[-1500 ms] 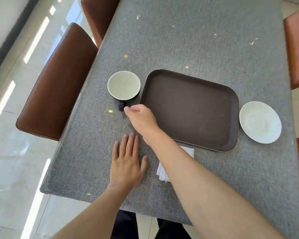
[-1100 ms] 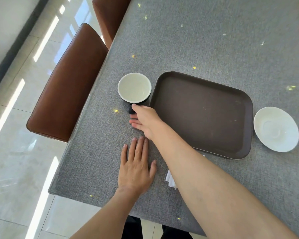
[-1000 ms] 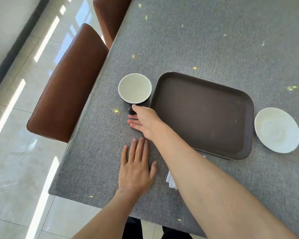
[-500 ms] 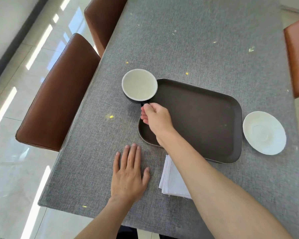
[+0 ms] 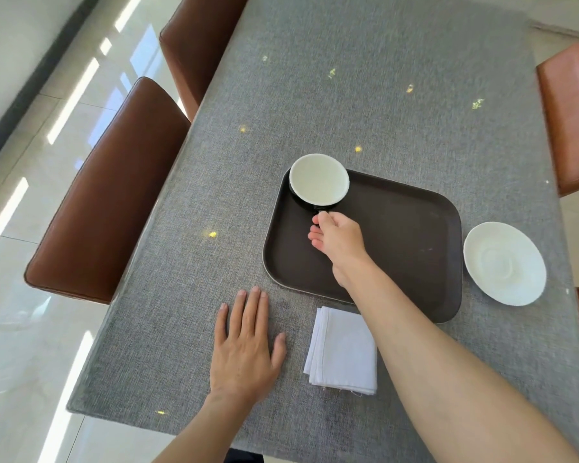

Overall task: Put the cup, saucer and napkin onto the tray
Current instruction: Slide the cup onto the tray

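A dark cup (image 5: 319, 178) with a white inside is over the far left corner of the dark brown tray (image 5: 411, 235). My right hand (image 5: 340, 242) grips the cup's handle from the near side. I cannot tell whether the cup rests on the tray or hangs just above it. The white saucer (image 5: 504, 263) lies on the table just right of the tray. A folded white napkin (image 5: 343, 350) lies on the table in front of the tray, partly under my right forearm. My left hand (image 5: 246, 345) lies flat on the table, fingers spread, left of the napkin.
The table (image 5: 365, 95) has a grey cloth-like top. Two brown leather chairs (image 5: 104, 192) stand along its left side. An orange-brown chair (image 5: 572, 111) stands at the right. The table's near edge runs just below my left wrist.
My right hand took hold of the cup's handle beside the tray and carried it right, over the tray's far left corner. My left hand stayed flat on the table.
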